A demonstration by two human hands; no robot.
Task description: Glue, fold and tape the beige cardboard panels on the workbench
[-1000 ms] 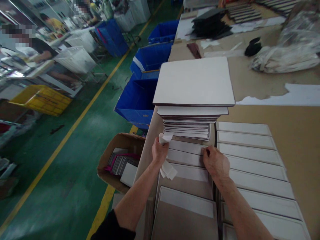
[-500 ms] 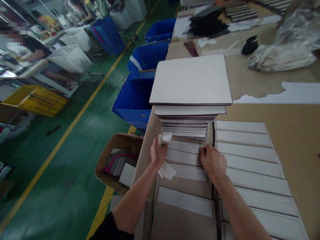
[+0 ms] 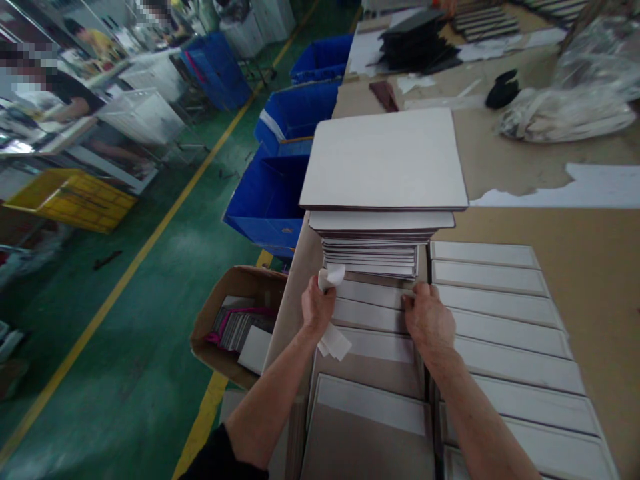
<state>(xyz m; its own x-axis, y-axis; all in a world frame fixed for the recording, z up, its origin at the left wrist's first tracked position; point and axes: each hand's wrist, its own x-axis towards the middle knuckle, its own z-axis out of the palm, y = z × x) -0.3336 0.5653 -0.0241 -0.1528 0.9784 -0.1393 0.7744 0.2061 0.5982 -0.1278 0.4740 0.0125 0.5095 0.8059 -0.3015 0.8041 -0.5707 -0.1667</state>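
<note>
My left hand [image 3: 319, 308] is closed around a bunch of white paper strips [image 3: 335, 341], whose ends stick out above and below the fist. It rests at the left edge of a row of overlapping brown panels [image 3: 373, 443], each with a white band along its far edge. At the right end of one white band [image 3: 373, 293], my right hand [image 3: 429, 319] has its fingers curled down and pressed together. Whatever may be between those fingertips is hidden. Just beyond both hands stands a stack of white-topped boards [image 3: 383, 163], the largest ones uppermost.
To the right lies a second row of overlapping white-banded panels [image 3: 520, 363]. A cardboard box [image 3: 215, 353] of boards and blue bins [image 3: 270, 193] stand left of the table. Clear plastic [image 3: 595, 80] and black pieces [image 3: 415, 47] lie farther back. A co-worker [image 3: 70, 90] sits far left.
My right hand has shifted slightly right along the white band, and its fingers have moved a little. My left hand stays nearly in place with the paper strips.
</note>
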